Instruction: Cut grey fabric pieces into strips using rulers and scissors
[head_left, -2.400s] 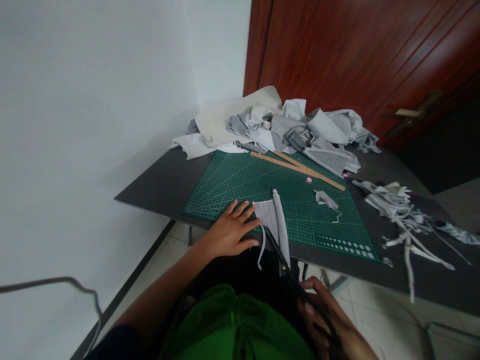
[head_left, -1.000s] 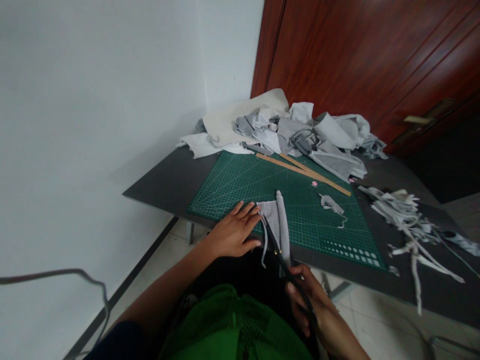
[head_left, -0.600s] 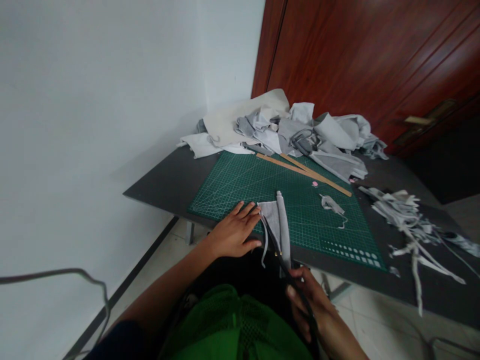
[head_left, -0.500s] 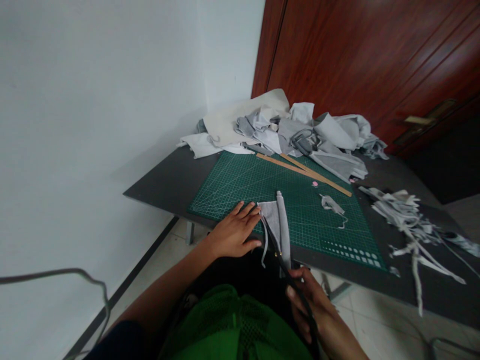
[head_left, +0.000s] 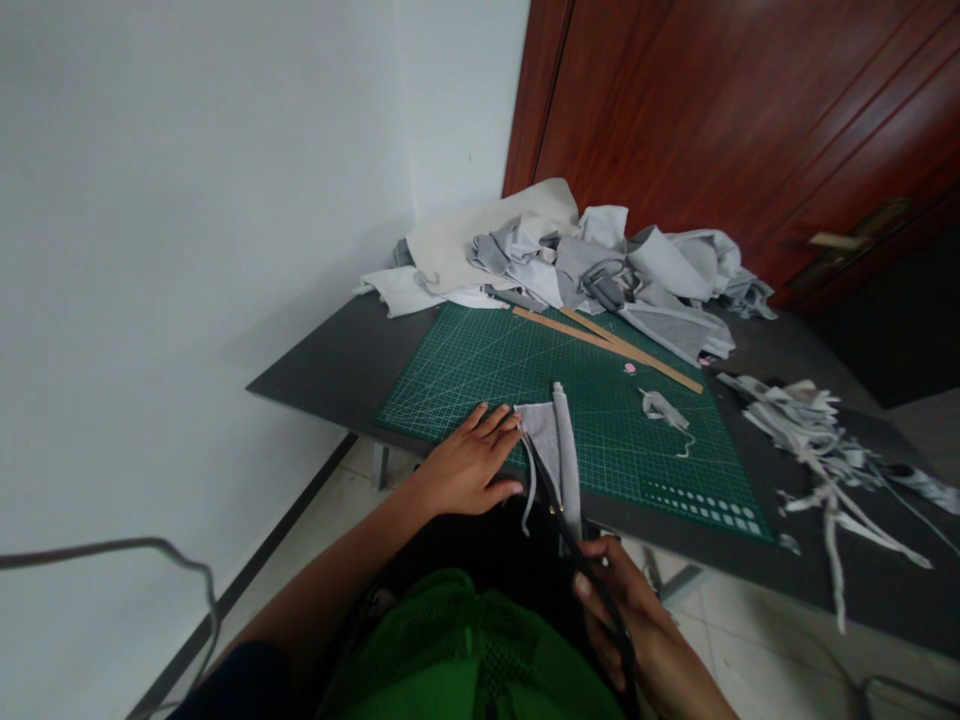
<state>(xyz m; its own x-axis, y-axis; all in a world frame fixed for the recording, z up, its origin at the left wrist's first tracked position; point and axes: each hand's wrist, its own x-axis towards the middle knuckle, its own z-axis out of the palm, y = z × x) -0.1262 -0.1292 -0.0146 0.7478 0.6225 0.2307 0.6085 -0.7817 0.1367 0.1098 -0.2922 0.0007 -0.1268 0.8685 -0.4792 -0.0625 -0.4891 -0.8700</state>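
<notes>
My left hand (head_left: 474,462) lies flat with its fingers spread on the front of the green cutting mat (head_left: 450,370). Its fingertips touch the left edge of a grey fabric piece (head_left: 544,425), which has a rolled or folded strip along its right side. Black-handled scissors (head_left: 576,550) are gripped in my right hand (head_left: 622,605), below the table's front edge. Their blades point up along the fabric's left side, where a narrow strip (head_left: 532,490) hangs loose over the table edge. How far apart the blades stand is hard to make out.
Two wooden rulers (head_left: 637,352) cross at the mat's back. Behind them lies a heap of grey and white fabric (head_left: 525,250). A small scrap (head_left: 664,408) rests on the mat, and a pile of cut strips (head_left: 802,430) sits to the right on the dark table (head_left: 315,360).
</notes>
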